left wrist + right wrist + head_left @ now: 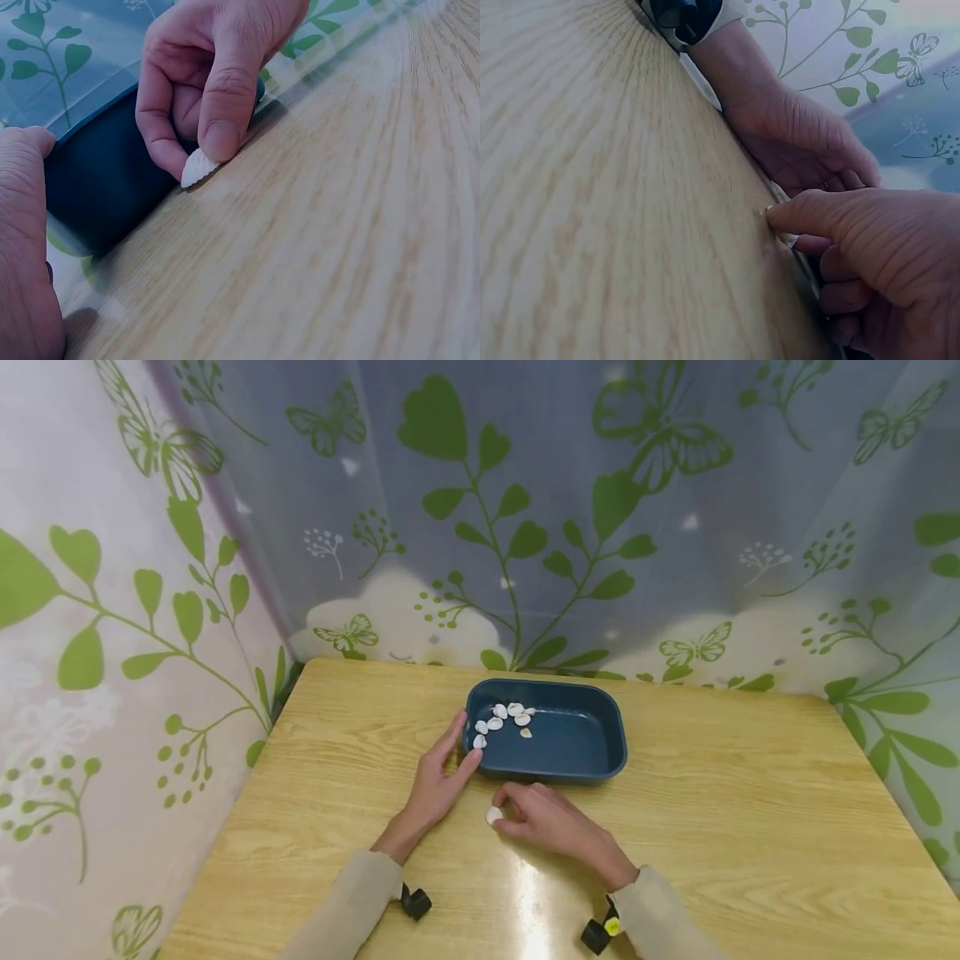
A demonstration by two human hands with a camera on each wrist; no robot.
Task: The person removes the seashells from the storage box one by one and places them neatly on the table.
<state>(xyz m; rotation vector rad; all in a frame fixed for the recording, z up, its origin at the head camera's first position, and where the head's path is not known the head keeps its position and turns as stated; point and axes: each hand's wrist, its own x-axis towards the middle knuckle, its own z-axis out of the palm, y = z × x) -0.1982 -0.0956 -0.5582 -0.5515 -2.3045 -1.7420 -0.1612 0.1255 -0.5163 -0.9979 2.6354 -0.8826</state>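
Observation:
My right hand (pixel 543 818) pinches a small white seashell (pixel 493 815) between thumb and index finger, low over the tabletop just in front of the tray. In the left wrist view the seashell (pixel 199 168) shows a ribbed face and scalloped edge; in the right wrist view the fingers mostly hide it. The dark blue rectangular tray (pixel 551 774) has several white shells (pixel 495 723) gathered at its left end. Against the tray's near left corner rests my left hand (pixel 435 781), its thumb on the rim and its extended fingers along the left side.
Light wood-grain table (pixel 720 810) stretches out on both sides of the tray. A curtain (pixel 540 518) printed with green leaves and butterflies hangs along the back, and another patterned panel (pixel 112 710) stands at the left. Each wrist carries a small black camera (pixel 416 902).

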